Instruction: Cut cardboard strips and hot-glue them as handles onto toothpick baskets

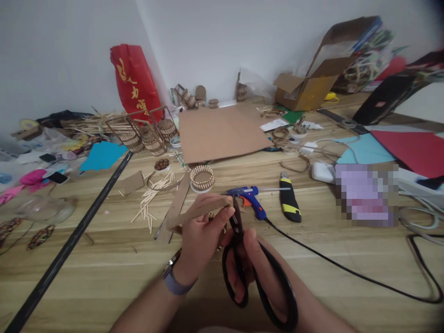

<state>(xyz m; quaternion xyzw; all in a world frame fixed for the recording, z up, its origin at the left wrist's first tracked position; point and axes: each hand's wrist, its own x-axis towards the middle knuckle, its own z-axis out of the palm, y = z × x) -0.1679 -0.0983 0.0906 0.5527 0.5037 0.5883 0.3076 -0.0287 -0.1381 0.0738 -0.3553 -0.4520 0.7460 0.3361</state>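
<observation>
A brown cardboard strip (199, 213) is pinched between the thumb and fingers of my left hand (204, 231), which has a watch on its wrist. My right hand (255, 254) grips the large black handles of the scissors (237, 231). The scissors' blades meet the right end of the strip, close to my left thumb. Partly hidden behind my left hand is a ring of small sticks. Just beyond the hands lies a blue glue gun (255, 201), its black cord running right. A round stick-walled ring (202, 178) stands on a white base behind my left hand.
Loose sticks (152, 196) and a cardboard piece (133, 182) lie to the left. A yellow-black utility knife (290, 199) is at the right. Farther back are a large cardboard sheet (222, 132), small stick buckets (154, 141), a red bag (135, 83) and an open box (308, 92).
</observation>
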